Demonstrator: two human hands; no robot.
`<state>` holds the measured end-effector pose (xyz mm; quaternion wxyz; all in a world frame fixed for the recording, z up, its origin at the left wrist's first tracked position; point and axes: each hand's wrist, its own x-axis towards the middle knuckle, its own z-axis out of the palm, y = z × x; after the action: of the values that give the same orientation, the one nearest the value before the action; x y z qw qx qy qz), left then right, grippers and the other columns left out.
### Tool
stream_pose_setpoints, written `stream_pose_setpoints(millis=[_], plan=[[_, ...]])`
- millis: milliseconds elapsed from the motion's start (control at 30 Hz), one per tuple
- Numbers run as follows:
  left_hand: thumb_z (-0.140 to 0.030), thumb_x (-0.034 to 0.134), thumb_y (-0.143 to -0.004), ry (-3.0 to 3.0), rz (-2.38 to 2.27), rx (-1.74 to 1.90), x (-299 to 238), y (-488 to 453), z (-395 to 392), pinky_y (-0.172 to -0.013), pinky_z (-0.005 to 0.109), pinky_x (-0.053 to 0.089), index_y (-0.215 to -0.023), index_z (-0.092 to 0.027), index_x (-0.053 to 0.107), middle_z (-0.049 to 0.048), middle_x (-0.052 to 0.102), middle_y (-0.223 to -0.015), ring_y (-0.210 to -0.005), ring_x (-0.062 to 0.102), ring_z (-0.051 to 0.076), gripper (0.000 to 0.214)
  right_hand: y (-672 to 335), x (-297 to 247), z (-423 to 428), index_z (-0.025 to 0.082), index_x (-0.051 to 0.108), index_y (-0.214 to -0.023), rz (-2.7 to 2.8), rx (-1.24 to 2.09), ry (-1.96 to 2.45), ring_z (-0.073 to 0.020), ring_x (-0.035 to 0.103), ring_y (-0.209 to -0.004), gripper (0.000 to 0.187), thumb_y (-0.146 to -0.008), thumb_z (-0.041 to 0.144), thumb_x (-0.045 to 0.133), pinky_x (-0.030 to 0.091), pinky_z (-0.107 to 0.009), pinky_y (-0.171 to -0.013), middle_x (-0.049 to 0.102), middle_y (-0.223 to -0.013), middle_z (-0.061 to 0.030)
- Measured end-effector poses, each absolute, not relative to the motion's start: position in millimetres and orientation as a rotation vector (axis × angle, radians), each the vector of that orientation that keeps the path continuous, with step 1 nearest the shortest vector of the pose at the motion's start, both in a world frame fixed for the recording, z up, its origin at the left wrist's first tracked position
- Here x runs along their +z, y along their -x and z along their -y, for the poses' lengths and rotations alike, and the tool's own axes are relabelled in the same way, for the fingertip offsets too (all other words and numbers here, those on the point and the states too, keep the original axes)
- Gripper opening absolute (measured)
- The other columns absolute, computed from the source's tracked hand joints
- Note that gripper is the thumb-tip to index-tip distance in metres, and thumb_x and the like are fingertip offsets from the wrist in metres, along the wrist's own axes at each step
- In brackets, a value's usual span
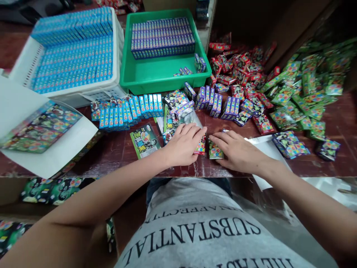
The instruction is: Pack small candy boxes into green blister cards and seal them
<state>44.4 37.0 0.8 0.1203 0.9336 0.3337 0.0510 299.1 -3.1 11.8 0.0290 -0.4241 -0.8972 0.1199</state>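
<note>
My left hand [184, 144] is curved over small candy boxes at the table's front, fingers and thumb around a red box [200, 147]. A blue box [168, 137] shows at its wrist side. Just to the right, my right hand [235, 149] grips a green box [215, 151] between fingers and thumb. A sliver of something purple shows behind those fingers; the palm hides the rest. A clear plastic bag [193, 118] lies beyond my left hand, over a green printed packet [169, 121]. Another green printed packet [145, 141] lies flat on the left.
Rows of blue boxes [128, 110] and purple boxes [216, 102] line the table beyond my hands. Behind stand a white basket [118, 44] and a green tray [161, 74]. Red boxes [240, 67] and green packets [309, 89] are heaped right. An open white carton [69, 139] juts in at left.
</note>
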Motion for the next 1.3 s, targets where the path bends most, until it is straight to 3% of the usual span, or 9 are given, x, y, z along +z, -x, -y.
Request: stream_pose_setpoints(millis=[167, 267, 400, 467, 533, 733, 933, 1100, 1300], plan=[[-0.038, 0.068, -0.086, -2.705, -1.009, 0.105, -5, -48, -36, -0.118, 0.052, 0.023, -0.155, -0.010, 0.035, 0.0179, 0.050, -0.151, -0.144, 0.036, 0.036, 0.081, -304, 23, 0, 0.024, 0.021, -0.160, 2.424, 0.748, 1.367, -0.0362, 0.053, -0.129, 0.099, -0.074, 0.020, 0.069, 0.056, -0.051, -0.101, 0.039, -0.149, -0.0170], [-0.046, 0.073, -0.085, -2.692, -1.033, 0.137, -8, -52, -39, -0.119, 0.055, 0.021, -0.157, -0.014, 0.030, 0.0169, 0.046, -0.157, -0.148, 0.031, 0.036, 0.090, -305, 13, -5, 0.025, 0.025, -0.155, 2.301, 0.804, 1.242, -0.0367, 0.050, -0.134, 0.095, -0.074, 0.025, 0.073, 0.050, -0.054, -0.108, 0.042, -0.145, -0.0156], [-0.052, 0.077, -0.080, -2.772, -0.993, 0.075, 11, -17, -42, -0.123, 0.059, 0.011, -0.158, -0.019, 0.032, 0.0166, 0.034, -0.165, -0.154, 0.021, 0.038, 0.096, -310, -8, -18, 0.026, 0.035, -0.143, 2.324, 0.705, 1.235, -0.0411, 0.039, -0.147, 0.079, -0.079, 0.044, 0.077, 0.016, -0.072, -0.122, 0.054, -0.143, -0.0143], [-0.045, 0.072, -0.086, -2.802, -0.957, -0.020, 25, 23, -42, -0.125, 0.059, 0.008, -0.157, -0.022, 0.034, 0.0134, 0.035, -0.165, -0.155, 0.022, 0.036, 0.084, -316, -14, -22, 0.026, 0.031, -0.148, 2.434, 0.620, 1.260, -0.0424, 0.029, -0.153, 0.081, -0.083, 0.051, 0.073, -0.003, -0.076, -0.119, 0.051, -0.152, -0.0154], [-0.030, 0.064, -0.089, -2.798, -0.982, -0.113, 36, 69, -40, -0.126, 0.058, 0.009, -0.156, -0.026, 0.038, 0.0098, 0.040, -0.163, -0.154, 0.028, 0.033, 0.072, -324, -17, -22, 0.024, 0.020, -0.157, 2.569, 0.529, 1.271, -0.0426, 0.026, -0.154, 0.090, -0.088, 0.054, 0.068, -0.008, -0.079, -0.116, 0.042, -0.161, -0.0182], [-0.007, 0.056, -0.075, -2.702, -1.035, -0.207, 36, 147, -25, -0.126, 0.061, 0.013, -0.155, -0.037, 0.041, 0.0031, 0.038, -0.166, -0.154, 0.031, 0.033, 0.087, -335, -20, -16, 0.022, 0.020, -0.161, 2.715, 0.274, 1.349, -0.0460, 0.026, -0.152, 0.097, -0.086, 0.068, 0.062, 0.001, -0.084, -0.113, 0.045, -0.159, -0.0175], [-0.001, 0.051, -0.075, -2.696, -0.788, -0.282, 25, 127, -25, -0.128, 0.057, 0.006, -0.155, -0.040, 0.039, -0.0025, 0.039, -0.165, -0.157, 0.025, 0.026, 0.090, -294, -9, -19, 0.015, -0.004, -0.164, 2.722, 0.254, 1.277, -0.0475, 0.020, -0.154, 0.134, -0.072, 0.090, 0.057, 0.007, -0.077, -0.119, 0.020, -0.168, -0.0256], [-0.010, 0.061, -0.078, -2.770, -0.766, -0.264, 29, 115, -14, -0.127, 0.057, 0.008, -0.149, -0.031, 0.049, 0.0088, 0.058, -0.147, -0.152, 0.034, 0.030, 0.074, -214, -11, -26, 0.012, 0.004, -0.164, 2.713, 0.388, 1.145, -0.0404, 0.019, -0.156, 0.120, -0.082, 0.085, 0.051, 0.018, -0.062, -0.125, 0.019, -0.169, -0.0246], [-0.037, 0.074, -0.078, -2.598, -1.241, -0.122, 37, 123, 34, -0.105, 0.053, 0.045, -0.142, -0.018, 0.053, 0.0181, 0.057, -0.133, -0.120, 0.055, 0.037, 0.070, -167, -28, -41, 0.018, 0.031, -0.158, 2.663, 0.483, 1.082, -0.0384, 0.045, -0.140, 0.081, -0.094, 0.061, 0.056, 0.042, -0.058, -0.113, 0.045, -0.158, -0.0170]])
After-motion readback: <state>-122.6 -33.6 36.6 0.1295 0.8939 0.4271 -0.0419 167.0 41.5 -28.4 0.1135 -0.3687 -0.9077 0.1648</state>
